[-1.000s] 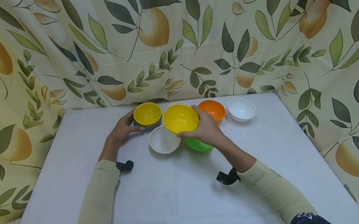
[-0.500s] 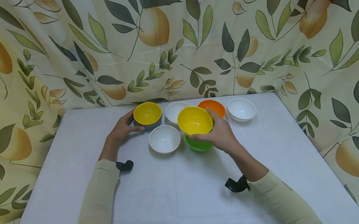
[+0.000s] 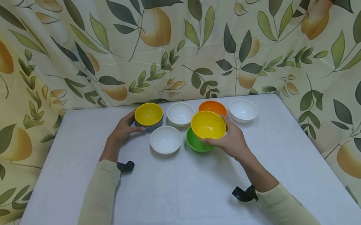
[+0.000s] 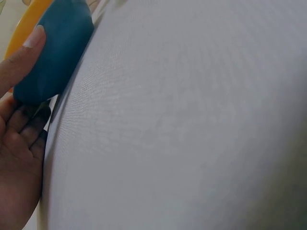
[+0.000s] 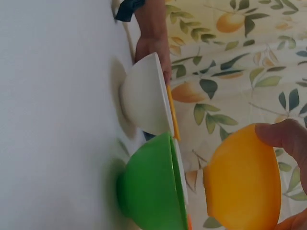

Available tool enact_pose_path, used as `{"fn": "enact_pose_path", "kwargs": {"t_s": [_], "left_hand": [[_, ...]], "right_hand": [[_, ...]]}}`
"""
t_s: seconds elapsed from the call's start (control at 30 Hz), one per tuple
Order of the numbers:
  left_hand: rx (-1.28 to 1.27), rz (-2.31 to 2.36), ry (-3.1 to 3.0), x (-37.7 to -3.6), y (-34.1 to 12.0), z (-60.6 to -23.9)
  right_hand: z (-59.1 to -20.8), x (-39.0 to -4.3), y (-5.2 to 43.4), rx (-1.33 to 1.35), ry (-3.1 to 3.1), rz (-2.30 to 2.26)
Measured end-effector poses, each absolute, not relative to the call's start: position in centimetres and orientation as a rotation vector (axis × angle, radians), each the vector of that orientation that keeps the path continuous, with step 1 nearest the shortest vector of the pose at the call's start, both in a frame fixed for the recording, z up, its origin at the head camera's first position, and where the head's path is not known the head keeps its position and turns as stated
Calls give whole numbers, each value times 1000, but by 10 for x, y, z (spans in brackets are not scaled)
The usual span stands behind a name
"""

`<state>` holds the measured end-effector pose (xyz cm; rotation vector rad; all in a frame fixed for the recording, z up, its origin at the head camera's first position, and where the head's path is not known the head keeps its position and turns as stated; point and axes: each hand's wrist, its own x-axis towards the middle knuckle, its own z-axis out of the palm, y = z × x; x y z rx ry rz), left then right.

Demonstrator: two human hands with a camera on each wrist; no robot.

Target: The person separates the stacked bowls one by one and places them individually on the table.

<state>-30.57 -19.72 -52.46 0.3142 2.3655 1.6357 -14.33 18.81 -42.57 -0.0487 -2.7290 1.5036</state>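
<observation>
My right hand (image 3: 232,140) pinches a yellow bowl (image 3: 208,124) by its side and holds it in the air, partly over the green bowl (image 3: 198,142) and in front of the orange bowl (image 3: 212,106). From the right wrist view, the held yellow bowl (image 5: 244,179) is apart from the green bowl (image 5: 151,184), the thumb at its rim. At the back left, my left hand (image 3: 122,129) holds the side of a blue bowl (image 3: 151,127) that has another yellow bowl (image 3: 148,114) nested in it. The left wrist view has the thumb against the blue bowl (image 4: 62,52), fingers around its far side.
White bowls stand around: one at the back (image 3: 180,114), one in front (image 3: 165,140), one at the right (image 3: 243,110). All rest on a white-covered table (image 3: 177,192). A patterned curtain (image 3: 214,58) hangs behind its far edge.
My right hand has carried the yellow bowl rightward and slightly toward me, from over the white bowls to beside the green one. The back white bowl is now uncovered. My left hand stays put.
</observation>
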Motion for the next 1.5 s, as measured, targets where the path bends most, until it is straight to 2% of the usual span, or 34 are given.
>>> {"fn": "enact_pose_path", "kwargs": {"t_s": [0.87, 1.5], "left_hand": [[283, 1639, 2367, -306, -197, -528], [293, 1678, 2343, -307, -197, -526]], "right_hand": [[-452, -121, 237, -288, -2572, 1403], [-478, -129, 249, -494, -2639, 1334]]}}
